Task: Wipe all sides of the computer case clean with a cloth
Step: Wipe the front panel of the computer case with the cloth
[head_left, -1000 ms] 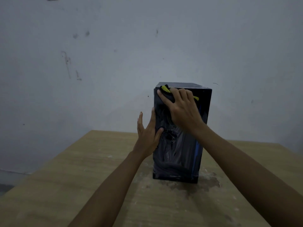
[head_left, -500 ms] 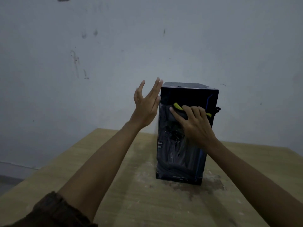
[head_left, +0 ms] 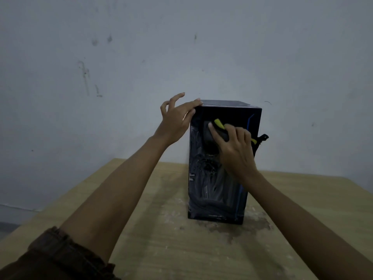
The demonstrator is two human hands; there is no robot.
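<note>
Wooden surface [head_left: 161,249] before scuffed grey wall [head_left: 121,57], head view. Black computer case [head_left: 218,188] stood upright mid-surface. Loose, spread fingers of left hand [head_left: 175,122] touched case's top left edge. Curled fingers of right hand [head_left: 236,150] gripped dark yellow-trimmed cloth [head_left: 219,124], pressed to upper front face. Brown sleeve [head_left: 60,255] lower left.

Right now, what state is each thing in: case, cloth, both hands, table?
Case: upright on the table, a glossy side facing the camera.
Cloth: bunched, pressed to the case's upper near face.
Right hand: fingers curled over the cloth, holding it against the case.
Left hand: fingertips on the case's top left edge, holding nothing.
Table: stained around the case's base.
</note>
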